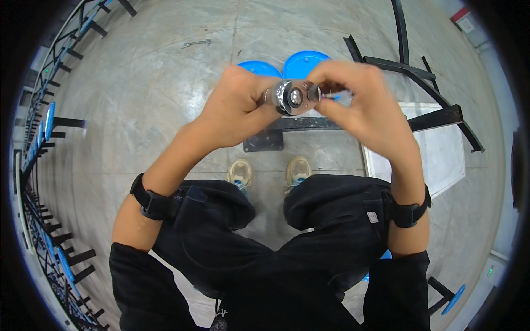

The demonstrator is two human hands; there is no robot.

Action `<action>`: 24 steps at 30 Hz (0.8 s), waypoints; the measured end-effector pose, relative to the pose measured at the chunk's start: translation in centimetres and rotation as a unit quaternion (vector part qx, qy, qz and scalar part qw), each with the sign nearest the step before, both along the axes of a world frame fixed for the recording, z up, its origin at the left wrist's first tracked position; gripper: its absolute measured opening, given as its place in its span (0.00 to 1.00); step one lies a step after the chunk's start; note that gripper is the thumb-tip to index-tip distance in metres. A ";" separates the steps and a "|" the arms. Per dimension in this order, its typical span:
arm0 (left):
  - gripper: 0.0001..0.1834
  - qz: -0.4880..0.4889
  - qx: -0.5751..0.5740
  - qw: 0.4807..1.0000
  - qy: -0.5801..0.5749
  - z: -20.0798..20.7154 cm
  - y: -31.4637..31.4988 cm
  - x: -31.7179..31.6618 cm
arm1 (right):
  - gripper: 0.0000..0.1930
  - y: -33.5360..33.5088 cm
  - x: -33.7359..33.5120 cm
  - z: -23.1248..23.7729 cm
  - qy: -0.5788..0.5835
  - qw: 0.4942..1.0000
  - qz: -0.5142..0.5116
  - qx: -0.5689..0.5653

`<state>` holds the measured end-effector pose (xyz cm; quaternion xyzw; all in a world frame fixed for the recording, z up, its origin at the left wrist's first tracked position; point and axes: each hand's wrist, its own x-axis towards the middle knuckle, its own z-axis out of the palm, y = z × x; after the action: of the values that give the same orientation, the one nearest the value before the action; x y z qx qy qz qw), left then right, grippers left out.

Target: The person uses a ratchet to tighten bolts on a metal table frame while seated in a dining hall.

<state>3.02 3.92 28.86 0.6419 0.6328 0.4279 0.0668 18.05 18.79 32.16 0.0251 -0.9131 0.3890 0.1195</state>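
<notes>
In front of my chest is a shiny metal piece (292, 97) with a round end, a dark ring and a bright domed centre. My left hand (238, 105) is closed on its left side, thumb and fingers pinching it. From the right, my right hand (361, 105) reaches in with bent fingers at a small dark part (313, 92) on the piece's right edge. Motion blurs these fingers, and whatever they grip is partly hidden. Below the hands runs a black steel beam (309, 123) with a flat square plate (264, 141) at its left end.
Two blue round discs (307, 62) lie beyond my hands. A wrench (196, 43) rests on the concrete floor at the far left. Black steel frame bars (406, 66) and a white board (441, 160) are on the right. Racks with black arms (69, 122) line the left side.
</notes>
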 end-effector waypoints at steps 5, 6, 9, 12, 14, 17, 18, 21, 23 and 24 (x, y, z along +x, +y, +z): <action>0.02 0.049 -0.023 0.998 -0.035 -0.1 0.0 0.1 | 0.07 -0.1 -0.3 -0.9 0.117 0.993 -0.021 0.025; 0.02 0.063 0.009 0.998 -0.011 -0.2 -0.2 -0.3 | 0.07 -1.9 0.0 -0.4 -0.015 0.992 -0.007 -0.124; 0.04 0.069 0.050 0.994 0.071 -1.1 0.4 -0.4 | 0.06 -7.9 0.3 -1.0 -0.135 0.806 0.012 -0.576; 0.03 0.158 0.092 0.982 -0.043 -0.8 0.2 0.4 | 0.07 -6.4 -0.3 0.1 -0.120 0.890 0.028 -0.439; 0.02 0.106 0.038 0.994 0.018 -0.3 -0.1 -0.7 | 0.08 -2.8 -0.7 0.0 -0.063 0.998 0.020 0.008; 0.01 0.063 -0.004 0.985 0.159 -0.3 0.2 -0.8 | 0.09 0.6 -1.8 -1.1 0.220 0.941 0.001 0.256; 0.01 0.047 -0.030 0.980 0.191 -0.4 -0.1 -0.9 | 0.09 -0.1 -1.5 -1.2 0.217 0.943 0.002 0.254; 0.02 0.076 -0.004 0.994 0.079 0.3 -0.3 -1.2 | 0.05 -3.9 -0.8 -1.2 -0.030 0.992 -0.089 -0.086; 0.05 0.087 -0.004 0.988 0.128 0.3 0.1 -1.5 | 0.05 -6.9 0.4 -2.7 -0.129 0.907 -0.031 -0.399; 0.08 0.074 0.032 0.988 0.132 -0.7 0.7 -1.3 | 0.06 -8.3 0.5 -2.7 -0.091 0.881 -0.031 -0.463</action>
<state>1.73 4.65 28.20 0.6460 0.6679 0.3630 -0.0696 18.54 10.54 29.47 -0.0972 -0.6363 0.7639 0.0463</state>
